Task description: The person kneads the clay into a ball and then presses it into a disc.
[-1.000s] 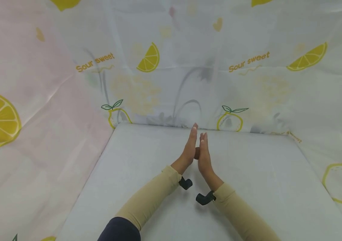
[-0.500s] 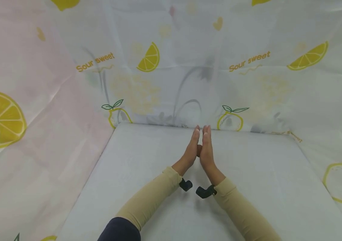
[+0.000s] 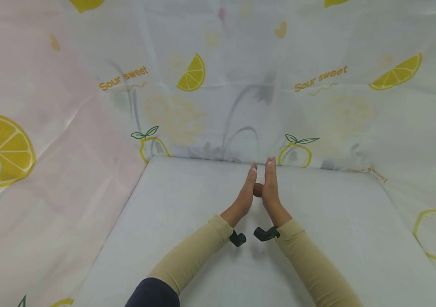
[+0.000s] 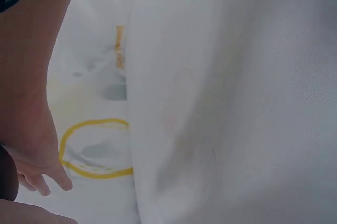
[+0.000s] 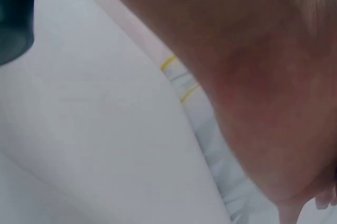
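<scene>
A small brown ball (image 3: 258,190) sits between two upright, facing palms over the white table. My left hand (image 3: 243,194) presses it from the left with straight fingers pointing away from me. From the other side my right hand (image 3: 270,187) touches it, fingers also straight, its fingertips a little farther forward than the left ones. A gap as wide as the ball separates the palms. In the left wrist view a dark rounded edge (image 4: 6,176), likely the ball, shows beside the hand at far left. One hand (image 5: 274,108) fills much of the right wrist view, and the ball is mostly hidden there.
Below the hands lies a white tabletop (image 3: 187,192). A lemon-print cloth (image 3: 233,85) hangs behind it and at both sides. Black wrist-camera mounts (image 3: 267,233) stick out inward from the beige sleeves (image 3: 191,251), close to each other.
The right hand has slid forward and rightward, while the left has drawn slightly back and right. The ball has shifted right, and more of it shows in a wider gap between the palms.
</scene>
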`<state>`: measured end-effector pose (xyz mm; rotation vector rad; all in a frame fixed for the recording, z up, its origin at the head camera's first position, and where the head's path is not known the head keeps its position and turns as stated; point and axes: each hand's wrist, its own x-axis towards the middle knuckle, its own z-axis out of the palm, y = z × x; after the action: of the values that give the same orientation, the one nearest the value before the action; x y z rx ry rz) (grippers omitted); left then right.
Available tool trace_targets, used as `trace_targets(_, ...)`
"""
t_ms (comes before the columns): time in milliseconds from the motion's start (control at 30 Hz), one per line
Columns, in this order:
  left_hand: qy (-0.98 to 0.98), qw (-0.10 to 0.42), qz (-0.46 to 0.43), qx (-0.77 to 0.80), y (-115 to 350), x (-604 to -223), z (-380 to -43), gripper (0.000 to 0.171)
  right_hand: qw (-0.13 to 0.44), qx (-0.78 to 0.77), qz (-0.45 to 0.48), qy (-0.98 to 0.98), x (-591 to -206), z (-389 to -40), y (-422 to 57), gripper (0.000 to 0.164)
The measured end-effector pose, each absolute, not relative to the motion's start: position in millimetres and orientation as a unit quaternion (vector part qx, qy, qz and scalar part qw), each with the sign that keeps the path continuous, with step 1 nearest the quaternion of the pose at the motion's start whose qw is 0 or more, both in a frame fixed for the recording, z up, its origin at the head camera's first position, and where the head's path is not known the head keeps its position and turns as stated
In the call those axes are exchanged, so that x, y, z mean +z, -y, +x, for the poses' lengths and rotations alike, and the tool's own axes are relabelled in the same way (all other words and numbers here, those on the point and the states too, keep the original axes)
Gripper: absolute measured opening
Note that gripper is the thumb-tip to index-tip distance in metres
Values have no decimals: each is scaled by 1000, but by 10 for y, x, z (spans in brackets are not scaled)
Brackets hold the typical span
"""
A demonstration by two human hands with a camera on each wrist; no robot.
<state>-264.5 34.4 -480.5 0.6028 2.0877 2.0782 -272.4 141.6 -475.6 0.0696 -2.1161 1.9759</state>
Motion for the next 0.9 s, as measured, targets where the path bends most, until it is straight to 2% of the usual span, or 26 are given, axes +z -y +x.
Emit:
trace_targets(233, -682, 56, 203, 701, -364, -4793, -2673, 73, 113, 674, 7, 730, -4919, -2718, -1448, 80)
trace_targets(533, -674, 37, 182, 715, -382, -4738, -2759, 71, 105, 676, 38, 728, -5051, -2593, -1336, 71)
trace_targets(733, -681, 28, 173, 711, -385, -4741, -2810, 74, 109, 690, 62, 713, -5013, -2488, -1249, 70)
trace_targets(900, -684, 32, 159, 711, -373, -4771, -2831, 76, 110, 690, 82, 710, -4933, -2459, -1244, 63)
